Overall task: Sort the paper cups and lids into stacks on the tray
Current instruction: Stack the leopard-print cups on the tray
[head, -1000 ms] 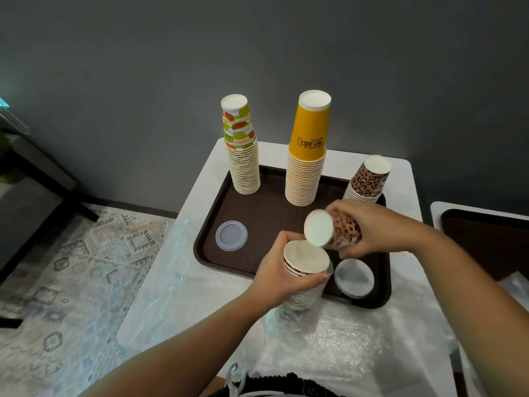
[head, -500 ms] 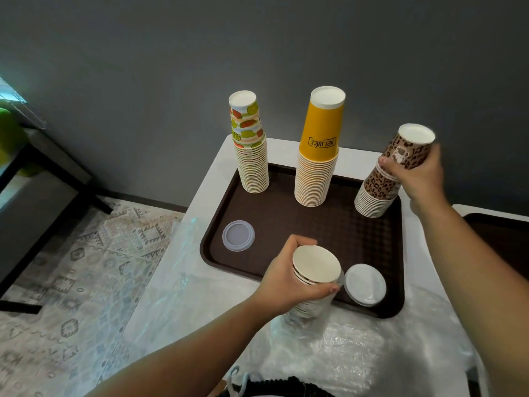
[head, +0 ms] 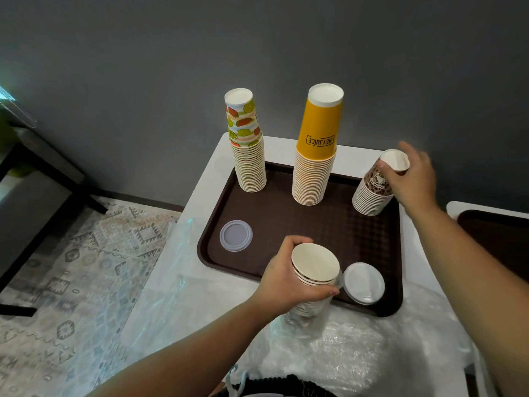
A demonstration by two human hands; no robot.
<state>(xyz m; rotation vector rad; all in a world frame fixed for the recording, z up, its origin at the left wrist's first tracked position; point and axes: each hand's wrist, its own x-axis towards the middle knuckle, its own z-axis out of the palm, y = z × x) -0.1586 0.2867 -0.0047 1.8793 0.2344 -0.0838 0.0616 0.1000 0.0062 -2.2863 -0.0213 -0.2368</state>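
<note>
A brown rectangular plastic tray (head: 274, 213) lies on a white table (head: 217, 167) at the centre of the frame, against a dark grey wall (head: 171, 53). Three upside-down stacks of paper cups stand along the tray's far edge: a fruit-patterned stack (head: 248, 156) at the upper left, a tall yellow stack printed with "HEY JUICE" (head: 316, 156) in the middle, and a shorter leopard-print stack (head: 372, 193) at the upper right.

The right hand (head: 412, 179) sits at the top of the leopard-print stack with its fingers curled round the topmost cup; the fingers are motion-blurred, so how firmly it grips is hard to judge.

The left hand (head: 289, 279) grasps a second bundle of nested leopard-print cups (head: 315, 270) at the lower centre of the frame, thumb and fingers wrapped round its upper part, the white inside of the top cup facing the camera. The bundle's lower part is in clear plastic wrap (head: 309, 313) at the tray's near edge.

A clear round plastic lid (head: 236, 235) lies flat on the tray's left side. A white round lid (head: 364, 283) lies on the tray just right of the held bundle. Crumpled clear plastic sheeting (head: 357, 353) covers the table in the lower part of the frame. A patterned rug (head: 74, 282) covers the floor at lower left, and another brown tray (head: 498, 239) shows at the right edge.
</note>
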